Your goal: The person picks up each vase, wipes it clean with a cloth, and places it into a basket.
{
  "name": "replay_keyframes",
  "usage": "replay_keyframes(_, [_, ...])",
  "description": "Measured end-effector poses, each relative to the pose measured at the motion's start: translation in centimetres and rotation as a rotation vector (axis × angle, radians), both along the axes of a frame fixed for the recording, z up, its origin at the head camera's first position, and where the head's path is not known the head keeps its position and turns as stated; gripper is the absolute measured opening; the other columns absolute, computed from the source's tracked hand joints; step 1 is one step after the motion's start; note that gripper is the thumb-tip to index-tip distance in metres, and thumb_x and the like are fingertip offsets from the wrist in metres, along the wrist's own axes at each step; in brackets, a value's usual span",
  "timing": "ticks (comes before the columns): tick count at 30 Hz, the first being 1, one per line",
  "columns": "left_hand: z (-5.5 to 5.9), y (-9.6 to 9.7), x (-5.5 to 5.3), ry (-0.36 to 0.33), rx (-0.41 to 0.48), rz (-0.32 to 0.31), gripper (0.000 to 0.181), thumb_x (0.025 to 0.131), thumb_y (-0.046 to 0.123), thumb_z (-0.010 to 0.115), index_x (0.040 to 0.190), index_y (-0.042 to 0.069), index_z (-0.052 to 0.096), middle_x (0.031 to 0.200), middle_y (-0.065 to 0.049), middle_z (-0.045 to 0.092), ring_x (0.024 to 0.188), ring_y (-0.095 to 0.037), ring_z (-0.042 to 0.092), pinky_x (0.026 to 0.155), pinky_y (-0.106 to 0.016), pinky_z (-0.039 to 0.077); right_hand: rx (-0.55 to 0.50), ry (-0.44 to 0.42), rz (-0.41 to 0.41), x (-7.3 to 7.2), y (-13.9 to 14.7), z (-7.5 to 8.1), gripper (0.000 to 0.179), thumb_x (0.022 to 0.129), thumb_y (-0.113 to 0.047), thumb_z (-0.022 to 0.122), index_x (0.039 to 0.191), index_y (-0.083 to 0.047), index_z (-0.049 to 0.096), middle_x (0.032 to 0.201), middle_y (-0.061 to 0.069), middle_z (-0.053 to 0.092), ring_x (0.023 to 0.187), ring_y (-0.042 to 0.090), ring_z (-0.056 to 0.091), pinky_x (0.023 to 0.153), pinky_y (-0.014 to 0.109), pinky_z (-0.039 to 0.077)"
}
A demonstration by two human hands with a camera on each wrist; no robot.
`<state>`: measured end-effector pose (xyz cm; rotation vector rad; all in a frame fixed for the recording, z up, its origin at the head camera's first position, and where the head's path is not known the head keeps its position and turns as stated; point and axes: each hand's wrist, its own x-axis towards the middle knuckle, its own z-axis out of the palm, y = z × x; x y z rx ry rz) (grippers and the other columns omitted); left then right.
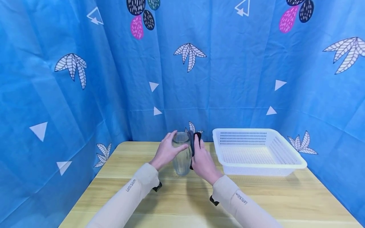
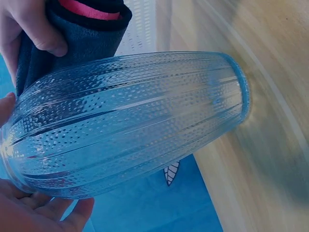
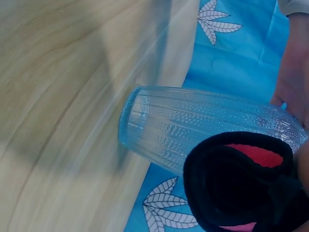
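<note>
**While the left hand (image 1: 166,150) steadies a glass vase (image 1: 182,165), the right hand (image 1: 203,161) holds a dark cloth (image 1: 192,144) to its side**

Although both hands are busy, they share the one ribbed vase, which stands between them, mouth up, just in front of the person. The left hand is clamped round its upper part, near the rim, thumb on the near side. The right hand grips the folded cloth, pink on its inner face, against the wall opposite the left hand. Below both hands, the vase's foot meets the tabletop (image 1: 178,209), though whether it bears fully there is hard to tell.

The step in hand looks like wiping the outside of the glass. If so, the next move calls for the left hand to keep the rim steady or turn the vase a little, while the right hand draws the cloth along the ribs with light, even pressure.

To the right of the right hand, well apart from the vase, sits a white basket (image 1: 265,166). Beyond both hands hangs a blue curtain (image 1: 182,91).
</note>
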<state>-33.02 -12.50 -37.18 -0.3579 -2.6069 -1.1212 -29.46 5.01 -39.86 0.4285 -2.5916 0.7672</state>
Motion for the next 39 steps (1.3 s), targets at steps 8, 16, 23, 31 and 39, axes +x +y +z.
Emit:
replay_keyframes(8, [-0.1, 0.0, -0.1, 0.003, 0.022, -0.010, 0.094, 0.082, 0.060, 0.075, 0.156, 0.017, 0.036, 0.148, -0.006, 0.049, 0.134, -0.028, 0.050, 0.110, -0.050, 0.043, 0.012, -0.181, 0.005, -0.3, 0.4, -0.5, 0.087, 0.093, -0.004, 0.060, 0.160, 0.000, 0.005, 0.154, 0.036, 0.034, 0.098, 0.039, 0.066, 0.085, 0.047, 0.055])
replay_keyframes(16, [-0.6, -0.2, -0.2, -0.025, 0.061, -0.015, 0.097, 0.080, 0.064, 0.074, 0.158, 0.023, 0.032, 0.155, -0.004, 0.042, 0.140, -0.029, 0.045, 0.112, -0.056, 0.038, 0.075, -0.391, 0.082, -0.6, 0.7, -2.7, 0.086, 0.090, -0.004, 0.063, 0.156, 0.011, 0.010, 0.108, 0.026, 0.065, 0.064, 0.021, 0.058, 0.062, 0.035, 0.052])
replay_keyframes(23, [-0.5, -0.4, -0.3, -0.003, 0.051, -0.016, 0.095, 0.079, 0.063, 0.076, 0.156, 0.023, 0.035, 0.155, -0.002, 0.040, 0.142, -0.027, 0.042, 0.113, -0.055, 0.037, 0.068, -0.460, 0.124, -0.9, 1.4, -4.0, 0.081, 0.085, -0.003, 0.064, 0.153, 0.014, 0.023, 0.121, 0.027, 0.065, 0.078, 0.023, 0.060, 0.066, 0.035, 0.049])
replay_keyframes(31, [-0.1, -1.0, -0.3, 0.018, 0.055, -0.032, 0.090, 0.078, 0.057, 0.080, 0.150, 0.018, 0.041, 0.148, -0.002, 0.045, 0.137, -0.024, 0.045, 0.112, -0.050, 0.040, -0.078, -0.444, 0.121, -0.6, 1.9, -1.9, 0.073, 0.092, -0.006, 0.058, 0.155, 0.007, 0.025, 0.141, 0.031, 0.053, 0.079, 0.026, 0.063, 0.063, 0.035, 0.049])
replay_keyframes(39, [0.8, -0.7, 0.0, -0.012, 0.066, -0.063, 0.090, 0.079, 0.049, 0.082, 0.151, 0.017, 0.040, 0.151, -0.007, 0.047, 0.138, -0.027, 0.046, 0.112, -0.050, 0.040, -0.117, -0.247, 0.055, 0.2, 2.4, 2.6, 0.073, 0.096, -0.011, 0.057, 0.159, -0.001, 0.022, 0.145, 0.025, 0.053, 0.112, 0.032, 0.064, 0.090, 0.045, 0.054])
